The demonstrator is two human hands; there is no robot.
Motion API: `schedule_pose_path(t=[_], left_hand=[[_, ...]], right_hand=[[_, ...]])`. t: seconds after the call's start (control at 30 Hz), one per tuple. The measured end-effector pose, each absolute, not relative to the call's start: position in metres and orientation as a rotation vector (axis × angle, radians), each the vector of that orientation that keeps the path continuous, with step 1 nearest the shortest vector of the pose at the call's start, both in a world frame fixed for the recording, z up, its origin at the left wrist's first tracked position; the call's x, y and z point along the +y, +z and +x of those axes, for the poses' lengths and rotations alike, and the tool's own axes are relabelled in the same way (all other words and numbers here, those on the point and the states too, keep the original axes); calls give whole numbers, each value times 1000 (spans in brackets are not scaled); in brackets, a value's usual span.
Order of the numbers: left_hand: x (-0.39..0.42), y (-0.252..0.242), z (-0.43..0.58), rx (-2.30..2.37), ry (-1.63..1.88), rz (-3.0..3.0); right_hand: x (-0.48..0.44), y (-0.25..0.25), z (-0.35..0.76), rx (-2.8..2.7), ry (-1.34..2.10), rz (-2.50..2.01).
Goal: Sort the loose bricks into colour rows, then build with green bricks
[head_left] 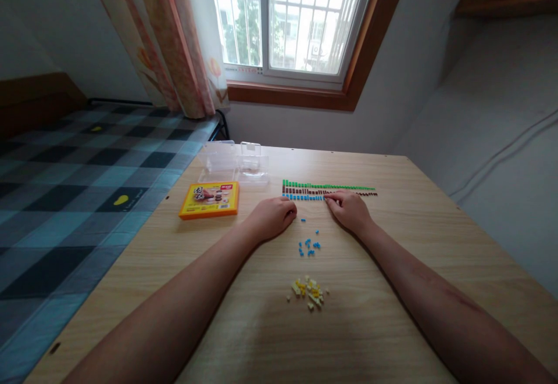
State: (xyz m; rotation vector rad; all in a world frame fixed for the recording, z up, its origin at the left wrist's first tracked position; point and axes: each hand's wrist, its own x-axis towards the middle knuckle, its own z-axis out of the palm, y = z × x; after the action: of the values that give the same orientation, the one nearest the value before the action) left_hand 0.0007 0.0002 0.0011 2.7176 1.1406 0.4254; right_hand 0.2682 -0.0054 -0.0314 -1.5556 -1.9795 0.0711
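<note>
A row of small blue building bricks [300,197] runs across the table, with brown bricks [314,192] and green bricks [305,184] in rows behind it. My right hand [350,210] has its thumb and fingertips pinched at the blue row's right end, on a small blue brick. Near that row's left end, my left hand [274,219] rests on the table with fingers curled; anything inside them is hidden. Between my hands lies one loose blue brick [303,220]. Closer to me are scattered blue bricks [310,246] and a pile of yellow and cream bricks [310,292].
On the left stand a yellow-orange box [210,200] with printed pictures and clear plastic cases [233,163] with lids up. A bed with a checked sheet [100,198] adjoins the wooden table [418,221]. Behind are a window [300,21] and a curtain [174,41].
</note>
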Motion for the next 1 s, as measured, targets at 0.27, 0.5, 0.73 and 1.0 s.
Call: schedule_pose_path(t=[0.27,0.5,0.73,1.0], left_hand=[[0,1,1,1149,417,2719],[0,0,1,1144,434,2714],[0,-1,0,1154,427,2730],[0,1,1,1152,414,2723]], right_hand=[[-6,-30,267,-1984,73,-1556],[-5,-32,269,-2008,68,-1540],[-4,-33,270,-1986,82,-1536],[-5,-32,268,-2002,54,-1556]])
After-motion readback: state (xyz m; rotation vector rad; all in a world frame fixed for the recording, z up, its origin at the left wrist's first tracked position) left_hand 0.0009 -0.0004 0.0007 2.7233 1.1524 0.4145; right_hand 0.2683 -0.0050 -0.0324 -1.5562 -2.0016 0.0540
